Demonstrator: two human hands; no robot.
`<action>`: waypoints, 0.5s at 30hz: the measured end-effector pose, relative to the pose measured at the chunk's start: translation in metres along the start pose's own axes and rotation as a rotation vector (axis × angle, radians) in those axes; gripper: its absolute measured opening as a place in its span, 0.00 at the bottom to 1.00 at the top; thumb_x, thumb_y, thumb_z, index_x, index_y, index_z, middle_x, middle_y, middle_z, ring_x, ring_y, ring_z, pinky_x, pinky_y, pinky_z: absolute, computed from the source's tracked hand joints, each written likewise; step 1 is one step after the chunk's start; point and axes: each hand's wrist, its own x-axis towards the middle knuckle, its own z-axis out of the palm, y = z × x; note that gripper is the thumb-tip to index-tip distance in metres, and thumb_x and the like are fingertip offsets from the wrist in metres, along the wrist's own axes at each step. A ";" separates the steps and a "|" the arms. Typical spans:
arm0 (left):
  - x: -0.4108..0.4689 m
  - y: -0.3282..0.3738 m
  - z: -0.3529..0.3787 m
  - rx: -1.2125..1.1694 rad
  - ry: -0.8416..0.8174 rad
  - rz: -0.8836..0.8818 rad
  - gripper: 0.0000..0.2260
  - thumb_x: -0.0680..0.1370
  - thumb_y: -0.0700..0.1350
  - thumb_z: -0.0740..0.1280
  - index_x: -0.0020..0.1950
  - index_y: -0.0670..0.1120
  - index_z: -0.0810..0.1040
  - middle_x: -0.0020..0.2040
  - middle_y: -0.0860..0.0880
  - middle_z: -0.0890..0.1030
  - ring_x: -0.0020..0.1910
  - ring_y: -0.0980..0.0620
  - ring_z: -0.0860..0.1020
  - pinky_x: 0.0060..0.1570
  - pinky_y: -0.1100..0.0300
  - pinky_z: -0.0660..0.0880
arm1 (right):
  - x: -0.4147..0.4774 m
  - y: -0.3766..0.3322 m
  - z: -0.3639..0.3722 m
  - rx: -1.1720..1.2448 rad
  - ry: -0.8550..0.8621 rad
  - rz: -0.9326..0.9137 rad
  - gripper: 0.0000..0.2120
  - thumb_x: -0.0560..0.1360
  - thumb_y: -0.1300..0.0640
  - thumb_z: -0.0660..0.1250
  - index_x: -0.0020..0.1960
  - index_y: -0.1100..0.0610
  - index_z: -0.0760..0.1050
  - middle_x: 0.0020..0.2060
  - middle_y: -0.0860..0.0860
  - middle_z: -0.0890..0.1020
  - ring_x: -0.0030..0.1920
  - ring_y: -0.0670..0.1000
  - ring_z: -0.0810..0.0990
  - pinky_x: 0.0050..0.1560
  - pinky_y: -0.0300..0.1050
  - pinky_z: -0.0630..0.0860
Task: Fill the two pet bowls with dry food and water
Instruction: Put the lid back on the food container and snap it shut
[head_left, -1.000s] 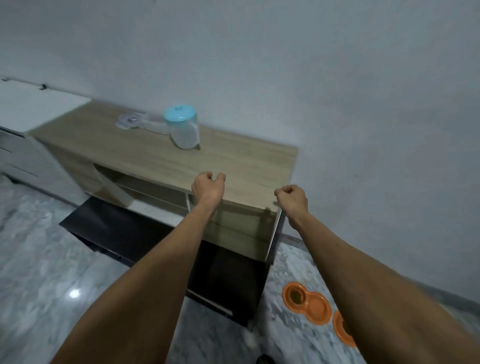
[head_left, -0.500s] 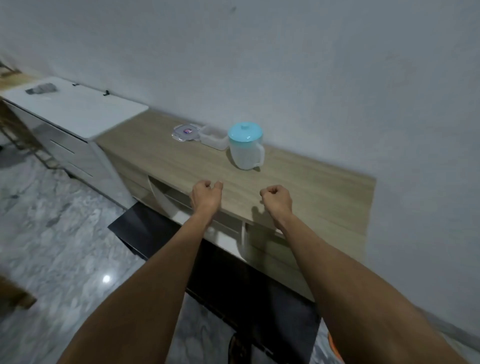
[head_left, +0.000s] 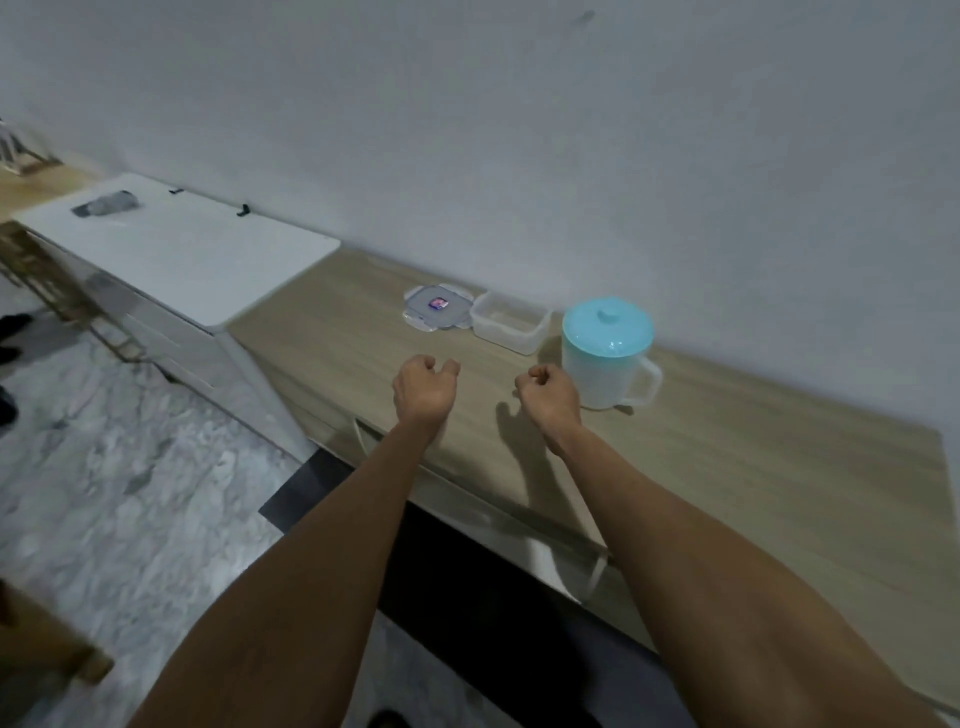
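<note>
Both forearms are extended forward over the wooden table (head_left: 753, 493). The left hand (head_left: 423, 397) is held above the front part of the table with its fingers curled inward; nothing is gripped. The right hand (head_left: 551, 399) is closed into a fist, likewise empty, and is positioned just beside the base of the pitcher (head_left: 605, 374). Whether the hand and pitcher are in contact cannot be determined.

The translucent pitcher is set upright near the wall and is capped by a teal lid (head_left: 608, 325). Its handle is turned away from the hands.

An open clear plastic container (head_left: 511, 325) is located just beside the pitcher, on the side opposite the handle. Its contents cannot be made out. Its snap-lock cover (head_left: 438, 307) is laid flat next to it.

A white cabinet (head_left: 182, 249) is butted against the far end of the table, above a marbled floor (head_left: 130, 493).
</note>
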 end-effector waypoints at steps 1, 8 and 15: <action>0.017 -0.002 0.000 0.006 -0.012 0.005 0.21 0.75 0.51 0.69 0.63 0.38 0.78 0.60 0.41 0.80 0.62 0.41 0.76 0.62 0.52 0.73 | 0.005 -0.005 0.007 -0.017 0.012 -0.007 0.15 0.74 0.53 0.66 0.60 0.56 0.75 0.56 0.54 0.81 0.57 0.56 0.79 0.63 0.58 0.75; 0.150 0.001 -0.002 0.126 -0.171 0.122 0.22 0.73 0.54 0.66 0.51 0.34 0.78 0.53 0.33 0.79 0.54 0.35 0.77 0.50 0.50 0.74 | 0.059 -0.039 0.053 -0.092 0.214 -0.015 0.20 0.81 0.59 0.60 0.72 0.61 0.69 0.67 0.59 0.76 0.67 0.59 0.75 0.67 0.52 0.71; 0.254 0.001 0.004 0.228 -0.341 0.170 0.14 0.76 0.53 0.68 0.45 0.41 0.80 0.56 0.36 0.81 0.56 0.37 0.78 0.49 0.54 0.71 | 0.116 -0.050 0.074 -0.215 0.479 0.044 0.17 0.81 0.59 0.60 0.66 0.65 0.73 0.61 0.63 0.79 0.62 0.65 0.77 0.62 0.55 0.73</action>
